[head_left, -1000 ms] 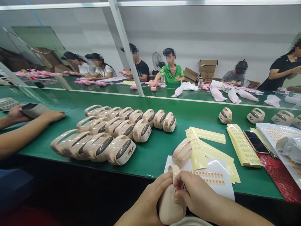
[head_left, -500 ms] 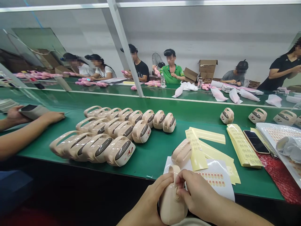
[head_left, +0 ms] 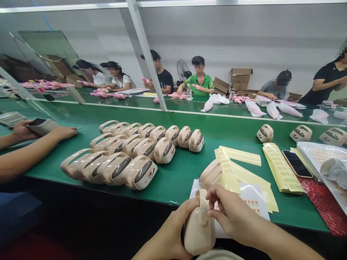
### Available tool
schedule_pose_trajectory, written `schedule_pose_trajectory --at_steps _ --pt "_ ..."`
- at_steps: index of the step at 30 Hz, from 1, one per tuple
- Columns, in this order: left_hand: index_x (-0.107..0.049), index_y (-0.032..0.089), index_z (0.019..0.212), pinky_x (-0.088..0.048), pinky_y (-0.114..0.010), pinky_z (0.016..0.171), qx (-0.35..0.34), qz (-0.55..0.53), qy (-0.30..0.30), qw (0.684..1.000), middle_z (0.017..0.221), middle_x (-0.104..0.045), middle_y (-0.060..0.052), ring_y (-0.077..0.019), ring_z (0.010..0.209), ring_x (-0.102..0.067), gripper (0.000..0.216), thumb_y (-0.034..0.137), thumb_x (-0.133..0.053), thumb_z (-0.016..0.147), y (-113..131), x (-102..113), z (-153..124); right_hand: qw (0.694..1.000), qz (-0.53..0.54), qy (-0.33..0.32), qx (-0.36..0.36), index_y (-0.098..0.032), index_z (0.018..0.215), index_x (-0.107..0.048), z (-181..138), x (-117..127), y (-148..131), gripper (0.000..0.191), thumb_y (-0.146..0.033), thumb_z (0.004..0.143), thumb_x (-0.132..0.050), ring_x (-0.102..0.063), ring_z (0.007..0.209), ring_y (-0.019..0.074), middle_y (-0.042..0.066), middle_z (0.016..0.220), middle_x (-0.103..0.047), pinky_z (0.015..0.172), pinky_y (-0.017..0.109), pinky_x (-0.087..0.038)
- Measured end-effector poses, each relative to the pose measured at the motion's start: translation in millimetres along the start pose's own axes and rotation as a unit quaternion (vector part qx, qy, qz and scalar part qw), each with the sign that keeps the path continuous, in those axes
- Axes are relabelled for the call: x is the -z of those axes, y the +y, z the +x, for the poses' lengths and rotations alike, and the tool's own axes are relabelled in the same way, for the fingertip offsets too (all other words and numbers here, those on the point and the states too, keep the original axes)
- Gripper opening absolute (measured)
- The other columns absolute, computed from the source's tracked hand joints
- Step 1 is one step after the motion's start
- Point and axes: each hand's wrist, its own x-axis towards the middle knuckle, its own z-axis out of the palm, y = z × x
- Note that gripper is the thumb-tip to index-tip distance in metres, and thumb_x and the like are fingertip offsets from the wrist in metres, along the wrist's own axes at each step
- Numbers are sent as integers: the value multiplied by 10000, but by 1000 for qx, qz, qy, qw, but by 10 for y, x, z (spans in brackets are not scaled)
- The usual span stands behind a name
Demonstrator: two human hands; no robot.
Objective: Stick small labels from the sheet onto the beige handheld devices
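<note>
One beige handled unit (head_left: 199,234), lower centre of the frame, raised above the lap just off the desk (head_left: 187,180). On my remote feed the left hand (head_left: 179,224) has its fingers wrapped round the unit's left side, gripping it. The right hand (head_left: 231,211) has thumb and forefinger drawn nearly together at the right edge of the handle's oval end (head_left: 204,217); whether anything thin sits between those tips I cannot tell.

Risks, my judgement. The shell looks glossy; a hard push at the oval end could twist the unit in the left palm, and below it I see little but dark gap and lap. Any small piece in the pinch could drop out of sight there.

Second unit (head_left: 210,174) lies right of centre, just beyond the right knuckles: a careless lift might knock it. The white printed sheet (head_left: 252,191) seems to overhang the desk edge beneath that wrist, so a sleeveless forearm dragging back could pull it, with the yellow sheets (head_left: 252,177) overlapping it.
</note>
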Motion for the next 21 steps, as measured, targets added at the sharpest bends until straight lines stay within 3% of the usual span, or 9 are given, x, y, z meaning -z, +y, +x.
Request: schedule_pose_trajectory --at_steps 5,13,21 --pt "-211 373 1308 -377 -416 958 37 8 -9 999 1338 -433 -57 -318 1163 -480 1115 120 -754 367 29 29 -27 998 10 -52 -21 -210 907 -453 95 -81 59 261 -36 720 -507 -536 712 146 -12 778 -574 640 255 -397" --pt "-202 355 1319 -332 -463 1003 39 12 -9 999 1381 -386 -88 -344 1228 -410 1111 112 -744 379 8 35 -77 998 30 -53 -32 -209 887 -445 116 -134 56 265 -21 711 -504 -527 701 141 -20 755 -552 642 252 -394" --pt "-242 348 1303 -366 -448 983 54 -4 -10 998 1356 -423 -73 -333 1197 -446 1040 124 -731 413 96 60 -45 998 10 -39 -38 -205 872 -469 107 -194 67 226 -31 730 -491 -536 701 140 -9 776 -577 632 249 -404"
